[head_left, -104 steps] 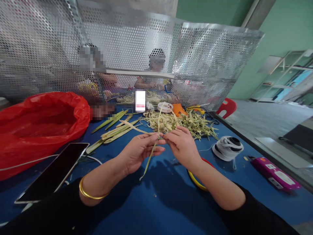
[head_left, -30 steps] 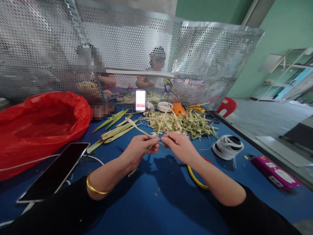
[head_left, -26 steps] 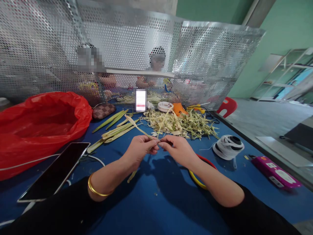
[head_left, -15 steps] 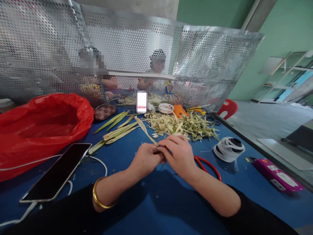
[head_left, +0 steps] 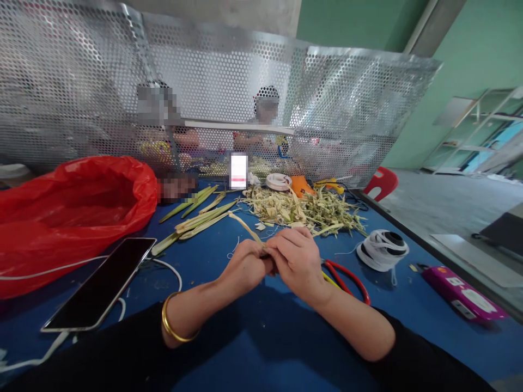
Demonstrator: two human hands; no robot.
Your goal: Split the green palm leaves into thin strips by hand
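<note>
Both hands meet over the middle of the blue table (head_left: 261,348), pinching a pale dried leaf strip (head_left: 245,226) that points up and to the left. My left hand (head_left: 247,265) is closed on its lower part, and my right hand (head_left: 296,261) closes on it from the other side. The strip's lower end is hidden between the fingers. Beyond the hands lies a heap of shredded dry leaf pieces (head_left: 281,207). Several longer green-and-pale leaf strips (head_left: 204,220) rest to the left of it. Red-handled scissors or pliers (head_left: 359,286) lie partly behind my right wrist.
On the left are a red plastic bag (head_left: 143,190) and a phone (head_left: 102,283) with a white cable. White cord on a spool (head_left: 382,250) and a purple packet (head_left: 463,291) lie right. A perforated clear sheet (head_left: 347,98) hangs across the back, with two people behind it.
The leaf strip has turned, now showing narrower and shorter above the fingers. My hands stay together with slightly shifted fingers. A yellow part beside the red handle has come into view.
</note>
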